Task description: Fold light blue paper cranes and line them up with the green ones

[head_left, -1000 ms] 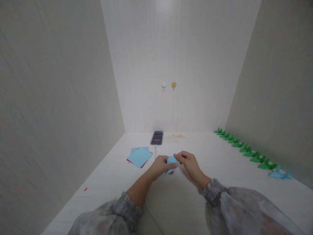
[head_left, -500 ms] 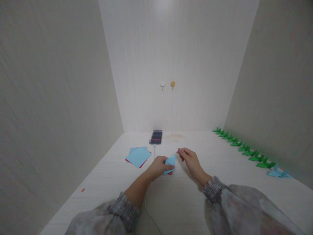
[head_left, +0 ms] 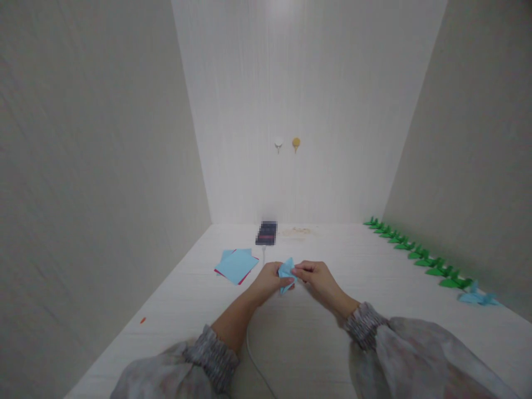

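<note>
A small piece of folded light-blue origami paper [head_left: 286, 270] is held between my hands, above the middle of the table. My left hand [head_left: 269, 281] grips it from the left, thumb across its lower front. The fingertips of my right hand [head_left: 316, 277] pinch its right edge. Part of the paper is hidden behind my fingers. To the left lies a small stack of square paper [head_left: 236, 266], light blue on top with red edges showing beneath.
A row of folded green paper figures [head_left: 420, 255] runs along the right wall, with a light-blue paper figure [head_left: 477, 296] at its near end. A dark phone-like device [head_left: 266, 233] stands at the back, its white cable [head_left: 257, 368] running forward. An orange scrap [head_left: 143, 320] lies left.
My right hand has moved left and now pinches the blue paper, where before it was apart from it. The paper's shape and tilt have changed slightly in my left hand.
</note>
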Demonstrator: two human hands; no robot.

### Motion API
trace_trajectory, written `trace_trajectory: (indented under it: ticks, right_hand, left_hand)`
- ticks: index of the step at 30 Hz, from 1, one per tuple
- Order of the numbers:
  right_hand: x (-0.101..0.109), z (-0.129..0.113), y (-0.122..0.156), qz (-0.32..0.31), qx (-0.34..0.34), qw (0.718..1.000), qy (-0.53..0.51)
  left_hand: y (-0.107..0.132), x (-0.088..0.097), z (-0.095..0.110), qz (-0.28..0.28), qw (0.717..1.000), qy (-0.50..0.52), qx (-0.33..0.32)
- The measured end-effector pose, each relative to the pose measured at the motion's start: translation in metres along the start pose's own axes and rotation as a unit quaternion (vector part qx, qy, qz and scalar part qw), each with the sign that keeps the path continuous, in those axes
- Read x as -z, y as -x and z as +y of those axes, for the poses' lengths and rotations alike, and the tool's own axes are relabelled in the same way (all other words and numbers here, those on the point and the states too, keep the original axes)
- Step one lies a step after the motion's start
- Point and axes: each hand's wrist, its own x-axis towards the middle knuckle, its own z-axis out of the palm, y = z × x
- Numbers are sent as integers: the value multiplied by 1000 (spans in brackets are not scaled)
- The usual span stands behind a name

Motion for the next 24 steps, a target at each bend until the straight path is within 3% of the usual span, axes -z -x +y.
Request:
trace_trajectory:
  ticks: [5,14,24]
  right_hand:
    - [1,5,-2,10,4,1000,-11]
    - [1,11,-1,-4,-19,995,-95]
    - [2,4,-1,38,15,999,-6]
  left_hand:
    - [-3,-1,-4,33,999,9,-4]
    - [-4,-3,-6,45,999,20,3]
    - [-4,-6,-1,33,998,45,-12]
